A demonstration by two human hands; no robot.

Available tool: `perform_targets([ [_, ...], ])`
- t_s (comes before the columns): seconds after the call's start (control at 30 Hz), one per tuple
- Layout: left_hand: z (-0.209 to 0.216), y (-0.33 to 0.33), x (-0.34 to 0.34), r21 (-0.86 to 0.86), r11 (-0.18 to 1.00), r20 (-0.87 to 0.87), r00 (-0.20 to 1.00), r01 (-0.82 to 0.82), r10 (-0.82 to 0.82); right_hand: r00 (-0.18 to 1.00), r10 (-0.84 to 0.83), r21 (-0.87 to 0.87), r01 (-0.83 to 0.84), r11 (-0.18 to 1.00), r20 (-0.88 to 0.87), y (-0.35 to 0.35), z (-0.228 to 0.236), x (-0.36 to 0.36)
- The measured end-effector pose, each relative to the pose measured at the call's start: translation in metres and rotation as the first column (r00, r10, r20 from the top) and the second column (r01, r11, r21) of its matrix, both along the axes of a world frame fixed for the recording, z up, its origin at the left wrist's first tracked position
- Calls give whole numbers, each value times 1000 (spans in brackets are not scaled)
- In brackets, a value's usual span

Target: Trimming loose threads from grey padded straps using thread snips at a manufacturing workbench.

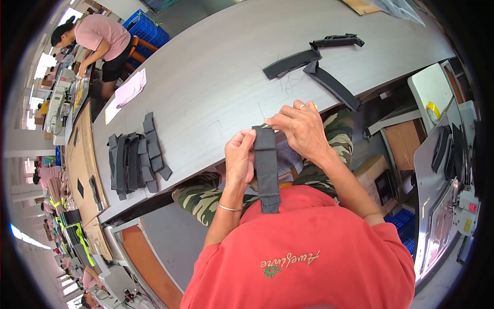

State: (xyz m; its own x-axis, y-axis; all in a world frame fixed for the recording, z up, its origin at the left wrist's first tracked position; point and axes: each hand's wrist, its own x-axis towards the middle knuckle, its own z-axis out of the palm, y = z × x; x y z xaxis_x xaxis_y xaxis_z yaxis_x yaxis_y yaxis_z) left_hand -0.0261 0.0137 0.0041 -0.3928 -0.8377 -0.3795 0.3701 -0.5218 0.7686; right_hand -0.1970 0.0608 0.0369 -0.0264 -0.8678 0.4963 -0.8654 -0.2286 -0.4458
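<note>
Pinching black strip (267, 170) in left fingers (238, 146), right fingers (280, 121) close

The held strip (266, 167) looks like matt cloth, as do the piled strips (131, 159) toward the near left corner of the smooth, low-sheen table (221, 77); the bangle (229, 208) is shiny metal

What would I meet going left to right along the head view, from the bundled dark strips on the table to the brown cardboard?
bundled dark strips → left hand → upright dark strip → right hand → brown cardboard
</note>
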Motion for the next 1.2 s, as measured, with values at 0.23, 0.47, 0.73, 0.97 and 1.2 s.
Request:
perform_targets([
  [0.23,6,2,-3,-22,1000,28,999,18,-18,999,25,-9,-24,1000,22,-4,-3,0],
  [0.47,0,2,3,-68,995,65,996,73,-69,998,45,38,-47,998,40,-2,-6,1],
  [0.73,-1,0,3,-49,999,94,995,-14,19,936,106,82,-141,987,335,7,-1,7],
  [0.97,-4,-5,11,-56,998,122,992,-4,11,943,184,105,-220,970,278,10,-22,23],
  [1.2,7,2,15,-16,998,48,997,54,-53,818,-31,166,-79,983,575,-5,-19,25],
])
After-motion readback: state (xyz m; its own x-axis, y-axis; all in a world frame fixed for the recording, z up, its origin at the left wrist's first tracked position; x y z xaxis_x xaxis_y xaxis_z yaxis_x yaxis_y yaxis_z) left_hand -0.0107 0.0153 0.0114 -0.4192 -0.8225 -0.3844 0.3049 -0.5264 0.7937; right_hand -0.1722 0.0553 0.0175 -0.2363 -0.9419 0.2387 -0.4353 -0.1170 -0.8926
